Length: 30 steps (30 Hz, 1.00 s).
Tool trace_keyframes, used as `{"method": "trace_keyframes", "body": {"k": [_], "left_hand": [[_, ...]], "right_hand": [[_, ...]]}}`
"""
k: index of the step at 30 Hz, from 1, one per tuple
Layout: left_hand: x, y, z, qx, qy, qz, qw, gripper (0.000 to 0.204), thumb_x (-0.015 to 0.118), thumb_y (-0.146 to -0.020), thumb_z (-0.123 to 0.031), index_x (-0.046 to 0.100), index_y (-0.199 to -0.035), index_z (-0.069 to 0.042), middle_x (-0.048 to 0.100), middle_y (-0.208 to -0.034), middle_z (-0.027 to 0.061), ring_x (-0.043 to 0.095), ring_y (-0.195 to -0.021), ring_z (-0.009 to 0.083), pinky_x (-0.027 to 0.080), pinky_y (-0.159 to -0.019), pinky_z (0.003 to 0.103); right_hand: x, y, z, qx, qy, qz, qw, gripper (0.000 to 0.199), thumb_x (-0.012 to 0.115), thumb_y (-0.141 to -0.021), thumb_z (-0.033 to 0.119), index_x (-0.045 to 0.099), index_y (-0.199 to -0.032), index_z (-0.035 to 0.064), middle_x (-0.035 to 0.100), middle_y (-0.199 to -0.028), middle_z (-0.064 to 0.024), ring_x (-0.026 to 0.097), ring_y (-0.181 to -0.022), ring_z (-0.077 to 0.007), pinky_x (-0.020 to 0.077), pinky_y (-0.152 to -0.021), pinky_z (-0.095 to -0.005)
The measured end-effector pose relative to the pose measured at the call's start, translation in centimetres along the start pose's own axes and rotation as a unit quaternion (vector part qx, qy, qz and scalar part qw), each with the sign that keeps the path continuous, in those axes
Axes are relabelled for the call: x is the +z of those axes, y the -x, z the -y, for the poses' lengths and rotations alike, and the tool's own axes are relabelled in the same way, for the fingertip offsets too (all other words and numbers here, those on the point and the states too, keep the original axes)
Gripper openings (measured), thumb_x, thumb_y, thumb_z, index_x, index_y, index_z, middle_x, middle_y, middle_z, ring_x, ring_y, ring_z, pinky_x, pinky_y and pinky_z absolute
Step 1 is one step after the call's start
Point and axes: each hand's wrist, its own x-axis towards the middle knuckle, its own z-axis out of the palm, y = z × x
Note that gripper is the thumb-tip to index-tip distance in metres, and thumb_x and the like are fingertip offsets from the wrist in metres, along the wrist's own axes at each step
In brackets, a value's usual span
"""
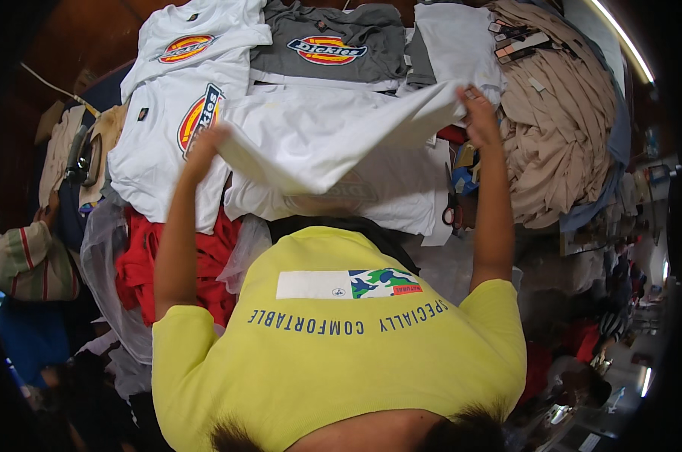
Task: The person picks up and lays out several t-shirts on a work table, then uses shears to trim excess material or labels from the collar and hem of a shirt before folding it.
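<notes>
My two hands hold a white T-shirt (318, 135) up over the worktable, stretched between them and partly folded. My left hand (205, 147) is closed on its left edge and my right hand (478, 113) grips its right edge, higher up. Under it lies another white T-shirt (371, 200), flat, with a faint logo showing through the cloth. My yellow shirt (333, 354) fills the lower middle of the view.
White logo T-shirts (167, 113) lie at the back left and a grey one (333, 45) at the back middle. A beige garment pile (559, 128) rises on the right. Red clothes in clear plastic (141, 264) sit at the left. Another person (28, 264) stands at the far left.
</notes>
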Motion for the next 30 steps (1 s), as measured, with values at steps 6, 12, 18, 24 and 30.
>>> {"method": "trace_keyframes", "body": {"k": [6,12,18,24,30], "left_hand": [[-10.1,-4.3,-15.1,0.141,0.362,0.075,0.918,0.037,0.048,-0.09,-0.034,0.056,-0.108,-0.003,0.061,-0.109,0.0061,0.055,-0.104,0.0183,0.039,-0.093,0.034],[-11.7,-5.7,-20.4,0.287,0.256,-0.032,0.923,0.031,0.052,-0.09,-0.027,0.059,-0.106,-0.001,0.062,-0.102,0.0061,0.056,-0.098,0.0149,0.04,-0.089,0.031],[-13.0,-5.2,-21.4,0.244,-0.051,-0.243,0.937,0.038,0.058,-0.087,-0.03,0.058,-0.11,0.001,0.059,-0.095,0.0061,0.053,-0.088,0.0113,0.039,-0.08,0.023],[-10.0,-1.1,-22.5,0.322,0.34,0.182,0.864,0.046,0.065,-0.079,-0.036,0.052,-0.104,0.0,0.057,-0.105,0.015,0.051,-0.106,0.0255,0.034,-0.097,0.04],[-5.5,-9.0,-18.7,0.063,0.273,-0.016,0.96,0.028,0.055,-0.089,-0.024,0.058,-0.104,-0.001,0.062,-0.097,0.008,0.058,-0.086,0.0143,0.046,-0.079,0.025]], "right_hand": [[-4.1,-2.3,9.8,-0.128,-0.011,0.0,0.992,0.036,0.062,-0.084,0.019,0.048,-0.113,0.004,0.06,-0.101,-0.0057,0.058,-0.09,-0.015,0.0473,-0.078,-0.0279],[-3.7,-2.4,15.5,-0.233,-0.034,0.05,0.971,0.033,0.059,-0.086,0.014,0.051,-0.116,0.0027,0.06,-0.102,-0.0058,0.056,-0.094,-0.0151,0.0438,-0.084,-0.0281],[-2.0,2.4,16.5,-0.271,0.199,-0.054,0.94,0.03,0.066,-0.08,0.011,0.058,-0.107,-0.0005,0.062,-0.094,-0.0049,0.057,-0.086,-0.0105,0.0438,-0.076,-0.023],[-2.2,8.5,16.6,-0.344,0.315,-0.163,0.87,0.018,0.065,-0.08,0.013,0.06,-0.094,0.0031,0.06,-0.084,-0.0027,0.055,-0.082,-0.0091,0.0417,-0.072,-0.02],[-4.1,4.2,13.3,-0.11,0.122,-0.05,0.985,0.015,0.063,-0.08,0.011,0.056,-0.092,0.0051,0.058,-0.078,-0.0006,0.055,-0.069,-0.0076,0.0435,-0.061,-0.0198]]}}
